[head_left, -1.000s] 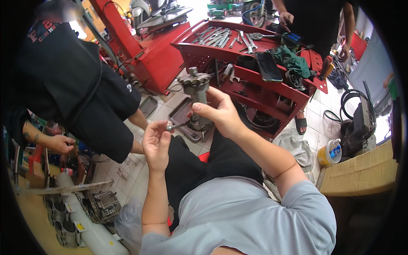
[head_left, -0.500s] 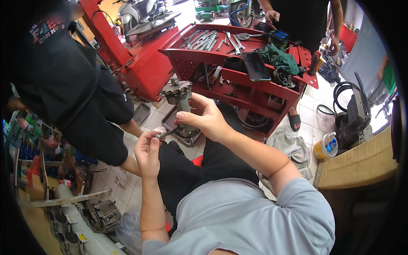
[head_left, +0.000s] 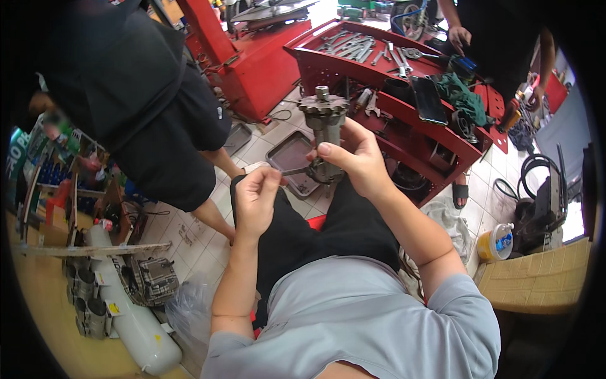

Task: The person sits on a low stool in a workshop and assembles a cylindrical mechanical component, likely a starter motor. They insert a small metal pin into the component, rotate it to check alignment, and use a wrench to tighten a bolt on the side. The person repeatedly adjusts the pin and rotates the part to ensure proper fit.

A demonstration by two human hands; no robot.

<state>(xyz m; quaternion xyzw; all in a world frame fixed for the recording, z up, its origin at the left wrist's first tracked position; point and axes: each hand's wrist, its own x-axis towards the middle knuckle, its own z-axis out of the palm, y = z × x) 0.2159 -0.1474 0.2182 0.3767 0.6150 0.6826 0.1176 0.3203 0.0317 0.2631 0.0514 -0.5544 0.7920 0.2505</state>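
My right hand (head_left: 361,159) is closed round a grey metal machine part (head_left: 327,132), held upright above my lap. A scalloped flange (head_left: 323,105) rings its upper end, with a hex nut (head_left: 322,92) on top. Low on its left side a thin dark metal rod (head_left: 295,171) sticks out toward my left hand (head_left: 257,194). The fingers of that hand are pinched at the rod's outer end and cover its tip. Whether the rod is fixed to the part or only touches it, I cannot tell.
Ahead right stands a red tool cart (head_left: 385,85) with several wrenches (head_left: 353,47), a phone (head_left: 428,100) and a green cloth (head_left: 459,95). A shallow tray (head_left: 273,158) lies on the tiles. One person (head_left: 145,95) stands close at left, another (head_left: 505,38) behind the cart.
The view has swung, so both hands and the metal part appear further right. The hands keep their holds; the rod's outer end, visible before, is now covered by the left fingers.
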